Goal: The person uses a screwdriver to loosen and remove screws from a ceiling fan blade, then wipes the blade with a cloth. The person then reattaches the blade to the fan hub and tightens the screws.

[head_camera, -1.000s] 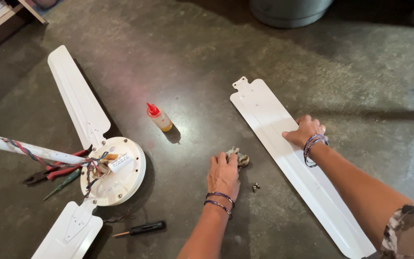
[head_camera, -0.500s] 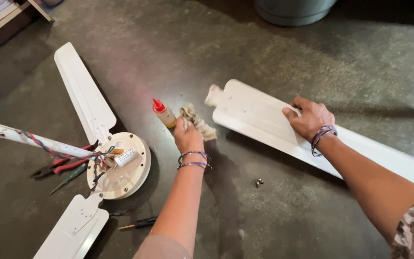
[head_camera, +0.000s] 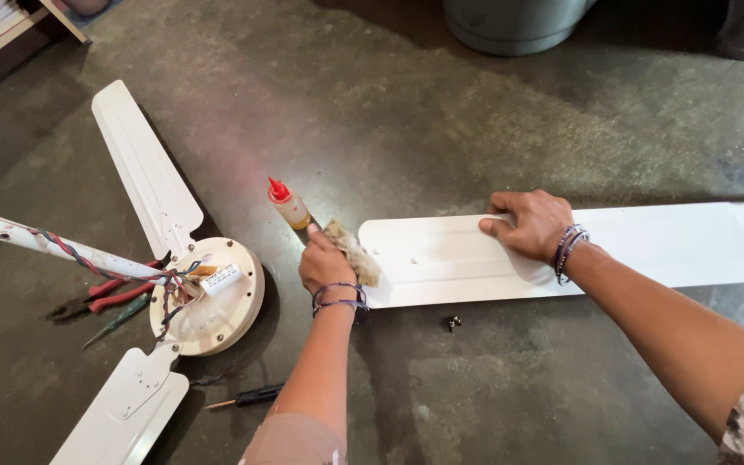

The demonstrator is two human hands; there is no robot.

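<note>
A loose white fan blade (head_camera: 647, 245) lies flat across the dark floor, its mounting end toward the left. My right hand (head_camera: 531, 226) presses down on it, fingers over its far edge. My left hand (head_camera: 327, 263) holds a dirty crumpled rag (head_camera: 353, 252) against the blade's mounting end. Just beyond that hand stands a small yellow bottle with a red cap (head_camera: 288, 203). Left of it sits the white fan motor (head_camera: 213, 297) with two blades attached and a down rod (head_camera: 53, 248) trailing coloured wires.
Red-handled pliers (head_camera: 101, 293) and a green screwdriver (head_camera: 118, 320) lie left of the motor. A black-handled screwdriver (head_camera: 247, 397) lies near my left forearm. A small screw (head_camera: 454, 323) sits below the blade. A grey bin (head_camera: 514, 21) stands at the far edge.
The loose blade has swung round from a slant to lie level across the floor. My left hand picked up the rag and carried it to the blade's mounting end.
</note>
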